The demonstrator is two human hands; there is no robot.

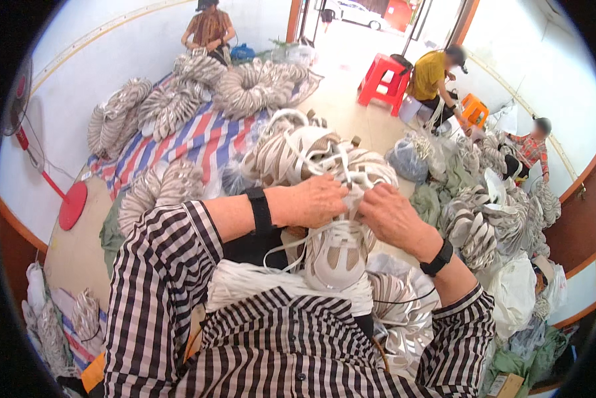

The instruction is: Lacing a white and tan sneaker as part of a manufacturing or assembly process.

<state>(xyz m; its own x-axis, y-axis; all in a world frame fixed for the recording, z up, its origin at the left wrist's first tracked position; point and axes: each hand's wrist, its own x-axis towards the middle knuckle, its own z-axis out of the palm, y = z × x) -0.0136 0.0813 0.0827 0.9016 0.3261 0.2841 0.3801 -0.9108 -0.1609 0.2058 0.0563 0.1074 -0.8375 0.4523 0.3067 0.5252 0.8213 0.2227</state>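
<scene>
A white and beige shoe upper [338,260] lies in front of me with its toe toward my lap. Both hands are at its lacing. My left hand [314,200] is closed, its fingertips pinched on a white shoelace near the upper's throat. My right hand [394,213] is closed on the lace from the other side, fingertips close to the left ones. A loop of lace hangs left of the upper. A bundle of white shoelaces [235,286] lies across my lap. Just beyond my hands is a coiled bundle of shoe uppers [288,151]; the fingertips' exact hold is partly hidden.
More upper bundles [255,89] rest on a striped sheet [178,136] at far left. A red-based fan [72,205] stands left. A red stool [385,83] is near the doorway. Three people work farther off, two beside heaped uppers [473,222] and bags at right.
</scene>
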